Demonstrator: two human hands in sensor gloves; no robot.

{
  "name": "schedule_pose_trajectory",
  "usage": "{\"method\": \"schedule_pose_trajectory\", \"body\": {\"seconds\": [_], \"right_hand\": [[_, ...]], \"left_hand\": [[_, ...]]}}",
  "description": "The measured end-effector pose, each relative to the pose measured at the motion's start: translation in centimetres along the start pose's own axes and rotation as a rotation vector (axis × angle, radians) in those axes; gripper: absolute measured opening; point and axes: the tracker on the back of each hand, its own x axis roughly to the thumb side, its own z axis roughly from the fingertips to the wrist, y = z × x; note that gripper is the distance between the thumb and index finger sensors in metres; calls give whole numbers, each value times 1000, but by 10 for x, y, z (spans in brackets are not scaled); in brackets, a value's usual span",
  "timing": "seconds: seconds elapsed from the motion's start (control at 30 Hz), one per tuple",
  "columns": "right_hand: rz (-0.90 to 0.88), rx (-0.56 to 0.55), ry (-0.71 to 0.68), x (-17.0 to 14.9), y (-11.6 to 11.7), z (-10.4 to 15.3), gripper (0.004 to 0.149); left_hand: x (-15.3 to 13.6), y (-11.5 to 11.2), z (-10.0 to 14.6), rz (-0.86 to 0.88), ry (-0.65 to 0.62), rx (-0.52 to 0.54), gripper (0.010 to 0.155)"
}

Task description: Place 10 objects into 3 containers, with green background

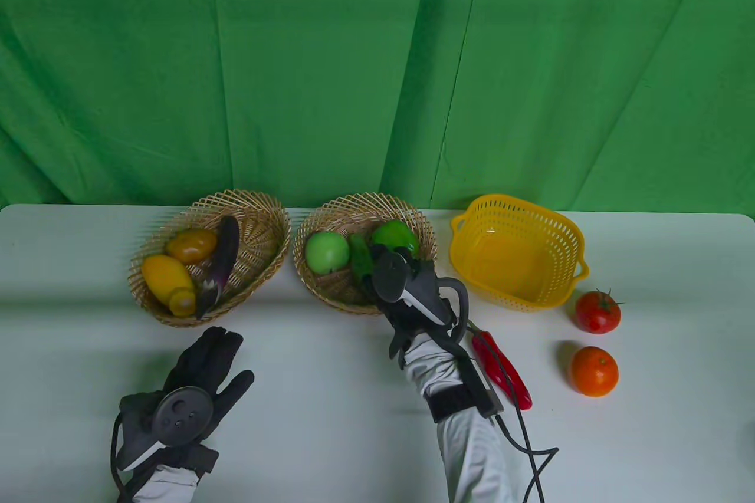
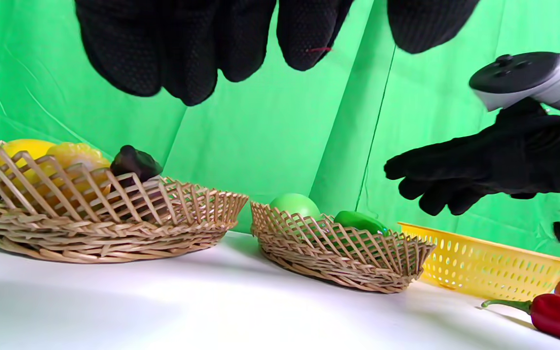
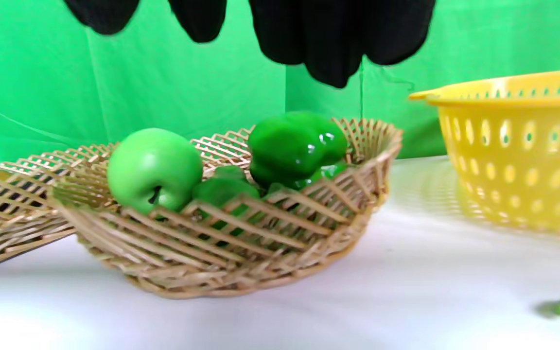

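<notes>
Three containers stand in a row. The left wicker basket (image 1: 268, 232) holds yellow fruits (image 1: 167, 276) and a purple eggplant (image 1: 222, 261). The middle wicker basket (image 1: 354, 205) holds a green apple (image 1: 326, 251), a green pepper (image 1: 394, 235) and a cucumber (image 1: 358, 255). The yellow plastic basket (image 1: 519, 249) is empty. My right hand (image 1: 389, 276) hovers over the middle basket with fingers spread, holding nothing; its fingers (image 3: 328, 43) hang above the pepper (image 3: 294, 146). My left hand (image 1: 206, 361) is open and empty over the table in front of the left basket.
A red chili (image 1: 501, 370) lies on the white table beside my right forearm. A tomato (image 1: 597, 311) and an orange-red fruit (image 1: 594, 371) lie at the right, in front of the yellow basket. Green cloth hangs behind the table.
</notes>
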Motion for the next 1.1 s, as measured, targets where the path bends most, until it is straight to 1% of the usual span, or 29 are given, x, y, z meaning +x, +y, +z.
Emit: {"method": "schedule_pose_trajectory", "body": {"seconds": [0.3, 0.47, 0.63, 0.8, 0.87, 1.0, 1.1], "right_hand": [[28, 29, -16, -32, -9, 40, 65], [20, 32, 17, -57, -10, 62, 66], [-2, 6, 52, -88, -9, 90, 67], [-34, -8, 113, -123, 3, 116, 67], [-48, 12, 147, -135, 11, 122, 68], [-71, 39, 200, -152, 28, 129, 71], [-65, 50, 231, -159, 37, 128, 76]], "left_hand": [[-4, -3, -1, -6, 13, -15, 69], [-4, -1, 0, 3, 15, -9, 69], [-3, 1, 1, 8, 8, -1, 69], [-3, 0, 1, 9, 4, 3, 69], [-3, 0, 1, 12, 3, 5, 69], [-2, 0, 1, 5, 0, 3, 69], [-2, -1, 1, 4, -1, 0, 69]]}}
